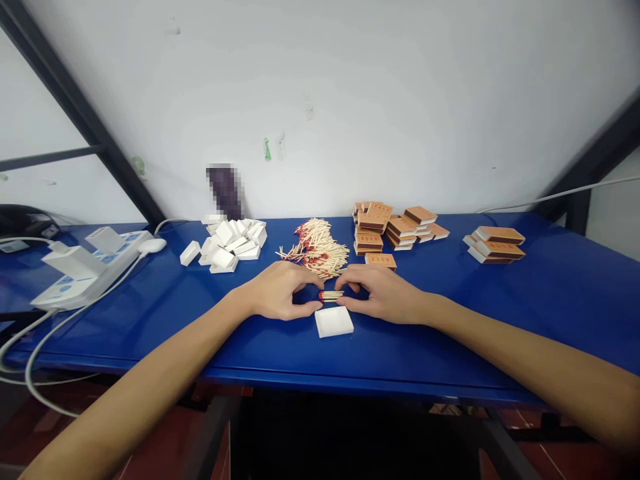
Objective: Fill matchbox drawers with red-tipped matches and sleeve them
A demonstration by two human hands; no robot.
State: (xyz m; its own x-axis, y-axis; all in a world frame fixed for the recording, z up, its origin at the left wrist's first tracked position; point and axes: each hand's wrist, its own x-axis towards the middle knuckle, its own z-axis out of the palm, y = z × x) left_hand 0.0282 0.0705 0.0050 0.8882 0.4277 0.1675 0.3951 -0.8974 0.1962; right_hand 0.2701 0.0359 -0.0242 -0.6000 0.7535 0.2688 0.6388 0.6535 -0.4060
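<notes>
A small row of matches (331, 296) lies between my two hands, red heads to the left. My left hand (285, 291) has its thumb and forefinger curled about the head end. At the plain wooden ends, the thumb and fingers of my right hand (385, 295) close in the same way. Just in front of the matches sits a white matchbox tray (334, 322), its open side up. Behind my hands spreads a heap of loose matches (320, 247), heads pointing various ways.
Left of the heap is a pile of white inner trays (235, 241). Orange-brown matchboxes (373, 223) are stacked at the right, with another small stack (497, 243) farther right. A white power strip (90, 270) with cables occupies the left of the blue table (280, 357).
</notes>
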